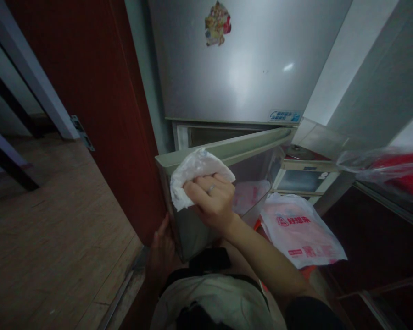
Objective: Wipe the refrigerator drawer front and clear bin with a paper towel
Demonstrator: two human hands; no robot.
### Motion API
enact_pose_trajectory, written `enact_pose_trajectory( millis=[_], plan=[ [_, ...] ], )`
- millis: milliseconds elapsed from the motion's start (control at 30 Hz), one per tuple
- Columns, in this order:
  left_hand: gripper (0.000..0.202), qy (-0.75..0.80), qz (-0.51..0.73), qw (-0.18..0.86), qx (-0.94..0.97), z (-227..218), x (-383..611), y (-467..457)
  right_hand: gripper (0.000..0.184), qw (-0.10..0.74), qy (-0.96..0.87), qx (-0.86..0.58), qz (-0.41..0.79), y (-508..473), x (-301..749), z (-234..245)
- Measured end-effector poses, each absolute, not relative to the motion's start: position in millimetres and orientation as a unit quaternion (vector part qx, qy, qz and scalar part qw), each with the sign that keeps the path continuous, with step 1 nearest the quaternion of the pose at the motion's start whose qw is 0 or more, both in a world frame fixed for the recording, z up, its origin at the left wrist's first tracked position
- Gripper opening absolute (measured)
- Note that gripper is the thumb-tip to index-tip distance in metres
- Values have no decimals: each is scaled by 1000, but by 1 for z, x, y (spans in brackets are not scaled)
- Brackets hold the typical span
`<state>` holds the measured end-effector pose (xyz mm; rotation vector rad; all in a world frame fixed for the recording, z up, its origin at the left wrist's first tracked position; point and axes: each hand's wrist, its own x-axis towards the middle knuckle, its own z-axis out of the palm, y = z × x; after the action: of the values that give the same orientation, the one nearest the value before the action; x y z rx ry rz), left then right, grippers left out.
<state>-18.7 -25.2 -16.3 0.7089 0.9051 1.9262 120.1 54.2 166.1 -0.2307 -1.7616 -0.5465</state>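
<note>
My right hand (213, 199) is closed on a crumpled white cloth (192, 176), pressing it against the top corner of the open lower fridge door (248, 144). A ring shows on one finger. My left hand (162, 252) lies flat against the outer face of that door low down, fingers stretched upward; part of it is in shadow. The upper fridge door (241, 64) is closed, silver, with a colourful magnet (217, 23) near its top.
A dark red wooden door (99, 91) stands left of the fridge. Wooden floor (55, 220) spreads to the left. A white plastic bag with red print (301, 233) hangs out of the fridge compartment. A bag with red contents (392, 169) lies on a shelf at right.
</note>
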Motion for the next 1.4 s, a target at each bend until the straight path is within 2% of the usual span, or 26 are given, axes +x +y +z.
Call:
enact_pose_trajectory(
  millis=[133,333,467,567,667,800,833,900,1000,1167,1300,1400],
  plan=[
    [40,364,769,451,269,-9,-20,-23,25,553,-787,-42,-271,52,119,132],
    [61,329,775,479,248,-4,-24,-14,17,443,-864,17,-239,53,126,44],
    [58,315,787,480,227,1,-28,-6,14,340,-915,31,-213,60,134,-3],
    [56,313,791,463,249,4,-29,-3,14,275,-940,32,-201,63,138,-16],
    [56,305,794,458,256,1,-27,-2,20,286,-941,14,-179,62,145,-4],
    [60,308,788,460,268,-4,-22,-3,41,425,-892,-81,-131,55,169,53],
    [60,311,788,457,269,-4,-21,-3,41,466,-872,-96,-118,53,177,71],
    [59,313,792,447,272,-4,-20,-3,28,539,-827,-116,-112,50,195,109],
    [58,312,798,435,277,-1,-18,-3,19,626,-747,-121,-189,47,210,156],
    [60,338,792,430,271,-1,-18,-6,25,606,-749,-72,-260,57,177,188],
    [54,363,789,411,278,-4,-19,-9,37,586,-750,-82,-295,70,131,183],
    [48,375,789,401,275,-3,-18,-10,38,577,-760,-88,-285,68,114,176]
  ],
)
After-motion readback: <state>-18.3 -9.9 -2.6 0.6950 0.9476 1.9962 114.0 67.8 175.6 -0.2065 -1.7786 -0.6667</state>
